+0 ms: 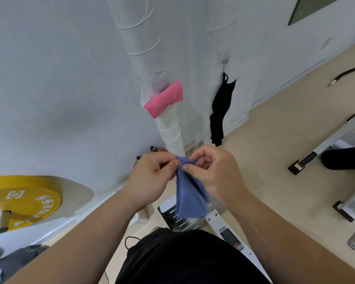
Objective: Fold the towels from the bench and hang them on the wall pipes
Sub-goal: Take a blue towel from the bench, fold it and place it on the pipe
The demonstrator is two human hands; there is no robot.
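Observation:
A small blue towel [190,195] hangs down in front of me, pinched at its top edge by both hands. My left hand [152,177] grips the top corner from the left and my right hand [211,171] grips it from the right, fingertips almost touching. Above them a folded pink towel [164,98] lies over the bend of a white wrapped wall pipe [168,128]. A black cloth [221,109] hangs from a hook on a second white pipe [219,37] to the right.
A yellow weight plate [23,203] on a bar stands at the left. A white bench frame [193,220] sits below the towel, and more white metal frame parts [336,140] lie at the right on the beige floor. Grey cloth [19,257] lies at the bottom left.

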